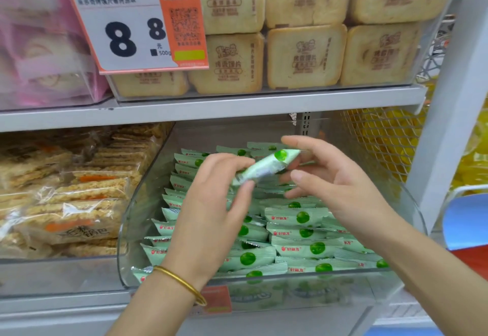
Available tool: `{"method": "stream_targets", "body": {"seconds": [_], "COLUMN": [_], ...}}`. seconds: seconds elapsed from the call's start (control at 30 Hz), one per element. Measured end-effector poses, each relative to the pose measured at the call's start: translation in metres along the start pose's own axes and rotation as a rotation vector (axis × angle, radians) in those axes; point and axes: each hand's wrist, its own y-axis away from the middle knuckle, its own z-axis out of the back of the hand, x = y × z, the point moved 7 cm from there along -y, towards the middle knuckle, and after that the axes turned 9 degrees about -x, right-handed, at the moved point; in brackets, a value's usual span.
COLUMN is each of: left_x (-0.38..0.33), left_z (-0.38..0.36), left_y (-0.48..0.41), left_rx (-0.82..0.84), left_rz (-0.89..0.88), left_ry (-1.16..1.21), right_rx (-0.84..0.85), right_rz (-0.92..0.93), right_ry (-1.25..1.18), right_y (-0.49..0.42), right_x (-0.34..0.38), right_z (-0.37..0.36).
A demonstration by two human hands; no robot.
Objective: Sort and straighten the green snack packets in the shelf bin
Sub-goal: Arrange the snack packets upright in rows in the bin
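A clear plastic shelf bin (132,230) holds several pale green snack packets (303,248), lined up in a row at its left side and lying in looser layers at the front right. Above the pile my left hand (211,209), with a gold bangle on the wrist, pinches the lower end of one green packet (266,166) that is tilted up to the right. My right hand (330,185) is beside the packet's upper end with fingers spread and relaxed; its fingertips are behind the packet, and contact is unclear.
The bin to the left holds clear-wrapped rice crackers (79,193). On the shelf above stand beige toast-slice packs (303,56) and an orange price tag (137,27). A wire mesh side panel (383,140) and white upright (449,114) close the right.
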Motion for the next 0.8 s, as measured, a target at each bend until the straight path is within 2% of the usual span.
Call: {"method": "stream_targets", "body": {"seconds": [0.1,0.17,0.27,0.33,0.5,0.8], "left_x": [0.007,0.013,0.018,0.017,0.009,0.009], "left_z": [0.011,0.013,0.008,0.005,-0.006,-0.006], "left_y": [-0.003,-0.003,-0.001,0.0,0.005,0.004], "left_rx": [-0.077,-0.09,-0.048,0.0,0.162,0.146], "left_rz": [0.137,0.259,0.389,0.407,0.379,0.381], "left_ry": [0.133,0.273,0.472,0.528,0.617,0.625], "right_rx": [-0.13,-0.104,0.011,0.035,-0.007,-0.028], "right_rz": [0.156,0.189,0.143,0.144,0.074,0.024], "right_ry": [0.231,0.176,0.073,0.09,-0.055,-0.086], "right_y": [-0.001,-0.001,0.002,0.003,0.0,0.0], "right_x": [0.01,0.012,0.008,0.008,0.005,-0.001], "right_z": [0.011,0.009,-0.001,-0.004,0.0,0.0]}}
